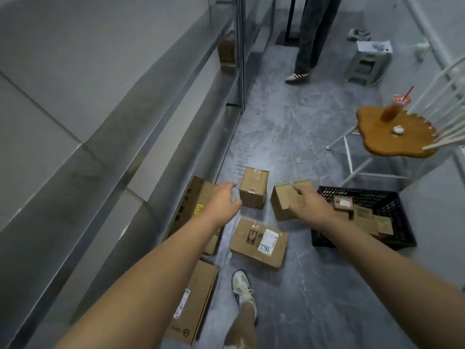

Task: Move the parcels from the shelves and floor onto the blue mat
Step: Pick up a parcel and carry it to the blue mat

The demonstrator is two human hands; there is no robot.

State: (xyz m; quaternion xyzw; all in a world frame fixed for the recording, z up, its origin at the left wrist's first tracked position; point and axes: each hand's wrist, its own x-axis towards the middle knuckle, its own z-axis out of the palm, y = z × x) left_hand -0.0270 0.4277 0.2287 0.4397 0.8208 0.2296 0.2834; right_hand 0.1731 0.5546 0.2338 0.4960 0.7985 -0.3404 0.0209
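On the floor along the shelves [141, 157], our left hand [225, 197] hangs loose-fingered and empty beside the upright parcel [253, 188]. Our right hand [310, 204] overlaps the green-taped parcel [281, 206]; we cannot tell if it grips. No blue mat shows, so we judge most parcels still unmoved.

Seen from the left hand [224, 200], bare grey marbled floor [289, 137] lies open toward 12 o'clock, beyond the upright brown cardboard box [253, 188]. Grey metal shelving [151, 159] walls off 9 o'clock, with a large flat cardboard box [193, 192] leaning against it. A black plastic lattice crate [392, 197] blocks 3 o'clock. A wavy-edged wooden table [382, 144] stands at 2 o'clock.
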